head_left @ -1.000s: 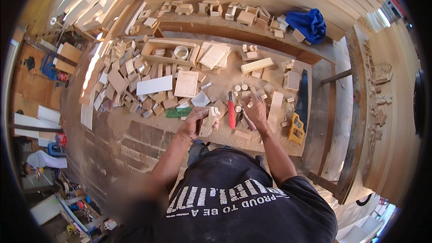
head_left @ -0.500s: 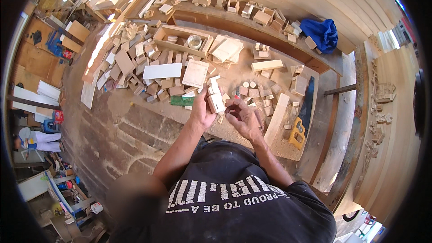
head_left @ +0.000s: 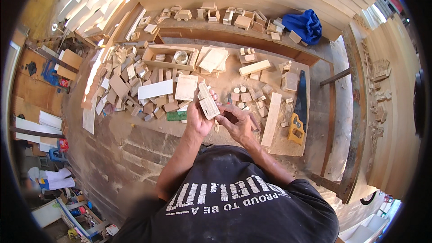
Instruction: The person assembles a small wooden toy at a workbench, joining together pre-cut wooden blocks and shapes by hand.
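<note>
A pale wooden toy vehicle (head_left: 208, 103), with a blocky body and a narrow slot in its side, lies in my left hand (head_left: 198, 120). The left fingers wrap round it from below and behind. My right hand (head_left: 239, 125) is bent in from the right, with thumb and fingertips closed at the toy's near right corner. Whether a small piece is also between those fingertips is hidden. Just beyond the hands, on the workbench (head_left: 216, 136), are small round wooden discs (head_left: 236, 90) and several little blocks (head_left: 261, 104).
Offcuts (head_left: 119, 85) pile up on the left, beside a wooden tray (head_left: 155, 63) holding a jar (head_left: 181, 57). A handsaw (head_left: 297, 128) and a long board (head_left: 272, 119) lie to the right. Toy vehicles (head_left: 183, 15) and a blue cloth (head_left: 306, 26) occupy the back shelf.
My right hand has come in from beside the toy to touch its near corner. The left hand has tilted the toy a little. The whole view has shifted slightly.
</note>
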Available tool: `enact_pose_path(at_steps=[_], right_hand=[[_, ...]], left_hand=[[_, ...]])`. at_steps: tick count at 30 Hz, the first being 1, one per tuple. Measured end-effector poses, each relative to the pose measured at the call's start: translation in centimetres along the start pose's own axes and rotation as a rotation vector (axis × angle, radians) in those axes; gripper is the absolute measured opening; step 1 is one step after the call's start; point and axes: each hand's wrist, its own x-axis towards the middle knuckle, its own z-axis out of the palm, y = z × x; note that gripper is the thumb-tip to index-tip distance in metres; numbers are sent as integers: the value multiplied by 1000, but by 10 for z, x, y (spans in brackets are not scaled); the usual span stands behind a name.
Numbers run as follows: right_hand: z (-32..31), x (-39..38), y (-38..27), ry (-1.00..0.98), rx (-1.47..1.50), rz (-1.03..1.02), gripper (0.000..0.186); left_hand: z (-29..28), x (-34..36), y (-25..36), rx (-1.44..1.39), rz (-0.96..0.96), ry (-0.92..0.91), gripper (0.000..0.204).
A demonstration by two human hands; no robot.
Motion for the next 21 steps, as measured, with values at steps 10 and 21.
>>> enact_pose_path(at_steps=[10,21], right_hand=[[1,4,-14,-50,-87,-25,38],[3,3,-12,-95,-32,-129,37]], left_hand=[[7,-2,-2,38,51,111,38],[10,-4,-4,15,82,92,32]])
